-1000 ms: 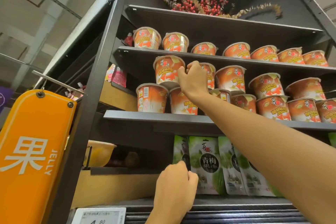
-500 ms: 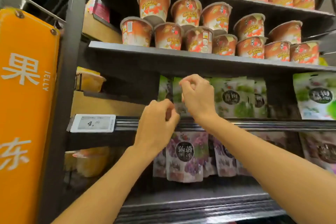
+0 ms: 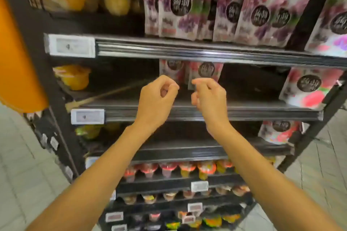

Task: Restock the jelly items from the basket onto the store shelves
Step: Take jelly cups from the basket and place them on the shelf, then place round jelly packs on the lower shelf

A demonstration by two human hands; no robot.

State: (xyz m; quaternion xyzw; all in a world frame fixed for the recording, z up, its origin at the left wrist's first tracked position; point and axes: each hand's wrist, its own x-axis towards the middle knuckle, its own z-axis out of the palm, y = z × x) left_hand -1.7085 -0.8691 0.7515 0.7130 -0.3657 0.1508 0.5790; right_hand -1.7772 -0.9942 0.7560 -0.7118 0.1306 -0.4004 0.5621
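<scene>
My left hand [image 3: 156, 97] and my right hand [image 3: 209, 97] hover side by side in front of the middle shelf [image 3: 244, 113]. Their fingers are loosely curled and hold nothing. Just behind my fingertips stand two pink jelly pouches [image 3: 204, 73] at the back of that shelf. Purple grape jelly pouches [image 3: 176, 5] fill the shelf above. More pink pouches [image 3: 308, 88] lean at the right end. No basket is in view.
Yellow jelly cups [image 3: 74, 77] sit at the shelf's left. Small jelly cups [image 3: 187, 169] line the lower shelves. White price tags [image 3: 70, 46] clip onto the shelf edges. An orange sign [image 3: 16, 52] hangs on the left post. Tiled floor [image 3: 22, 155] flanks the rack.
My view has dropped from the orange cup shelves down to the pouch shelves. My right hand left the cups, and both hands have come down together, empty.
</scene>
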